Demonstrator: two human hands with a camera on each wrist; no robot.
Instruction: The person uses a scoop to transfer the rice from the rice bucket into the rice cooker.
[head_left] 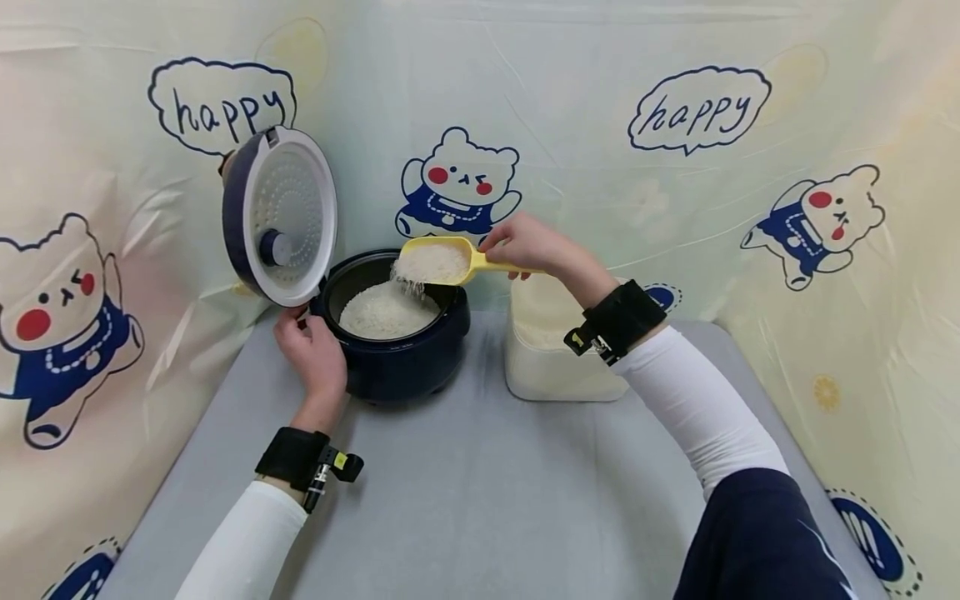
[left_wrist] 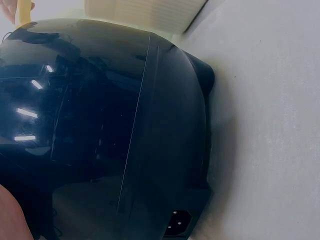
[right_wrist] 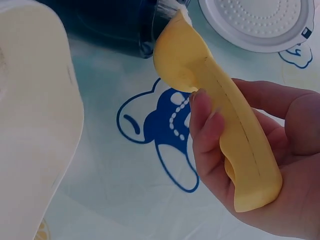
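Scoop [head_left: 442, 260] tipped left over the cooker [head_left: 390, 333], rice [head_left: 386, 310] spilling into the pot.
Right hand [head_left: 525, 246] grips its handle, long axis running left-right; left hand [head_left: 311, 354] curls around the cooker's near-left side on the desk [head_left: 480, 483].

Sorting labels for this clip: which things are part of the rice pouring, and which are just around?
In use: yellow scoop, rice cooker, its open lid, white rice container, right hand, left hand.
Around: grey table, bear-print backdrop.
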